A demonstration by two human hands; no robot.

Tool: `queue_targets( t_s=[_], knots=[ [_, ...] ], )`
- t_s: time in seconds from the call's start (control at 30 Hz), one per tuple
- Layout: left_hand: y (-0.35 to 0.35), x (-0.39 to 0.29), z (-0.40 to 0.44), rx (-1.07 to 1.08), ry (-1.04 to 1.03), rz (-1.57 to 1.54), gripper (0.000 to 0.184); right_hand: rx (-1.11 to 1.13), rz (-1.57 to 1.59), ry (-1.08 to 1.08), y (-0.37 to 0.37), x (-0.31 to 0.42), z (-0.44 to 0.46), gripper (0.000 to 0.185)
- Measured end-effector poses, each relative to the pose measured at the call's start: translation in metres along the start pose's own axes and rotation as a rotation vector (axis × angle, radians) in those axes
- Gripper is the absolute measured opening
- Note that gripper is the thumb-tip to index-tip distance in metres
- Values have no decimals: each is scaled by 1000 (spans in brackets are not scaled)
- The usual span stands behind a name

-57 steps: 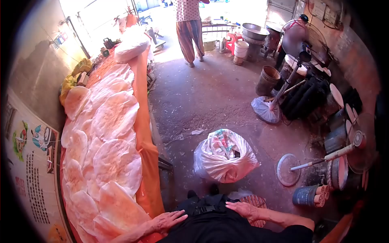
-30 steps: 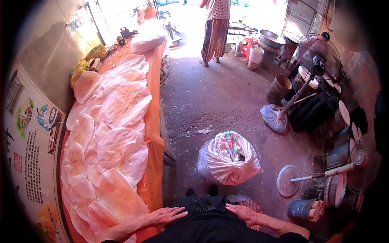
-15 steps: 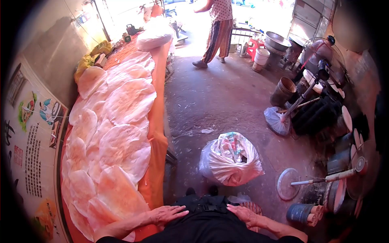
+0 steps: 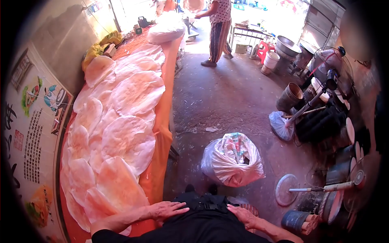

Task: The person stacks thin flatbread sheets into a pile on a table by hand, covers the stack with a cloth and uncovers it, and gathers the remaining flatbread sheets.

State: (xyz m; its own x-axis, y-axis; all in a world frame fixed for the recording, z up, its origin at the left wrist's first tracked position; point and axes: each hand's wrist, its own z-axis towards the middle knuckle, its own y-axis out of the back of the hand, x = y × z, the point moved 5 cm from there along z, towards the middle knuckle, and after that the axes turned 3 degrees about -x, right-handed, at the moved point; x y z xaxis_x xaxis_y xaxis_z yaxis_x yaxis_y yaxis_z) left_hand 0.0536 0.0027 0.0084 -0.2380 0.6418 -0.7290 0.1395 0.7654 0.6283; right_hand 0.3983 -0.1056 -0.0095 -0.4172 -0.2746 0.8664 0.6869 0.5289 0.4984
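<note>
My left hand (image 4: 167, 210) lies flat at the left of my black waist strap (image 4: 208, 206), fingers stretched and holding nothing. On the strap's other side my right hand (image 4: 242, 214) rests with spread fingers, also empty. Nearest to my left hand, large flat round breads (image 4: 129, 137) overlap on a long table with an orange cloth (image 4: 161, 141). A stuffed white sack (image 4: 239, 166) stands on the floor in front of me.
A person (image 4: 219, 32) stands at the far doorway beside a large round flat piece (image 4: 193, 5). To the right are a standing fan (image 4: 332, 67), a metal bucket (image 4: 292, 94), a tied plastic bag (image 4: 282, 125), a round base (image 4: 286, 190) and a blue container (image 4: 293, 220).
The view has turned left. The person at the doorway has turned leftward, and a large round flat piece now shows by their hand. My hands have stayed at my waist.
</note>
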Motion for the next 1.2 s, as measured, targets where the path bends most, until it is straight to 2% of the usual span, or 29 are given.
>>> queue_targets(
  t_s=[0.17,1.2],
  knots=[
    [-5,5,-2,-49,-28,-6,137,-5,13,6,2,2,3,100],
    [-4,13,-6,-93,-49,20,134,9,28,-2,3,0,11,99]
  ],
)
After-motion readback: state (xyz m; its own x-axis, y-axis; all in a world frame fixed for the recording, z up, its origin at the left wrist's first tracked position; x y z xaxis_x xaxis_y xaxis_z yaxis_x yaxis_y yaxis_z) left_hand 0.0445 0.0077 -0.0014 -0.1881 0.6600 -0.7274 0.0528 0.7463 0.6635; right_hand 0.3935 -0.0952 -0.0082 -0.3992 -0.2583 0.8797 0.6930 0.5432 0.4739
